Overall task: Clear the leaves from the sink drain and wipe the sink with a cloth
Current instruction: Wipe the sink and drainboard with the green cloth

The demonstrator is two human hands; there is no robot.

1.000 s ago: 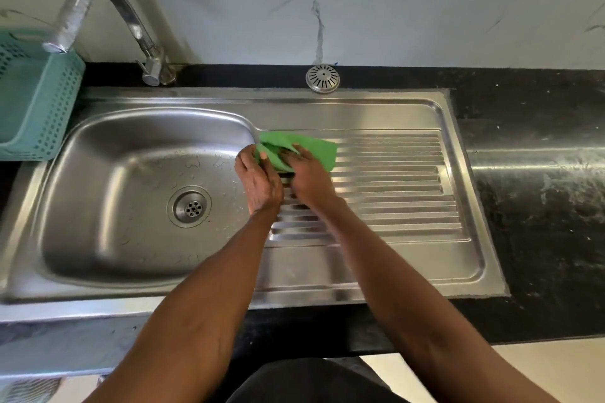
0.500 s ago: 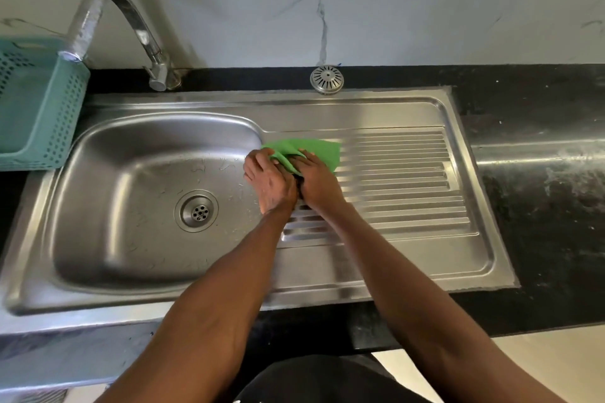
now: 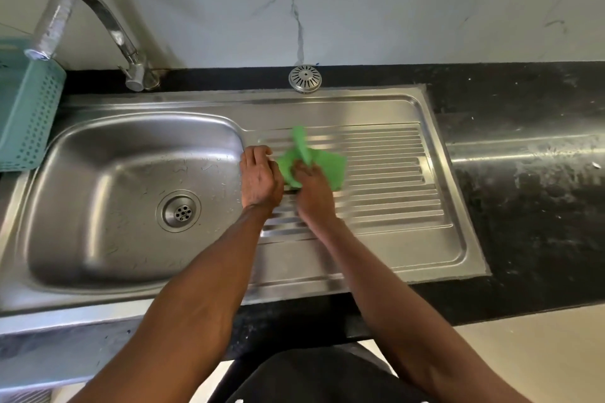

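A green cloth lies bunched on the ribbed drainboard just right of the steel sink basin. My right hand grips the cloth, and one corner sticks up above my fingers. My left hand rests beside it at the basin's right rim, fingers curled, touching the cloth's left edge. The round drain in the basin floor shows bare metal holes with no leaves on it. Water marks streak the basin.
A curved chrome tap rises at the back left. A teal perforated basket stands left of the sink. A round metal strainer cap sits on the black counter behind the drainboard. A marble wall is behind.
The cloth was flat under both hands; now my right hand has gathered it up and a corner has flipped upward. My left hand has slid off to the cloth's left edge.
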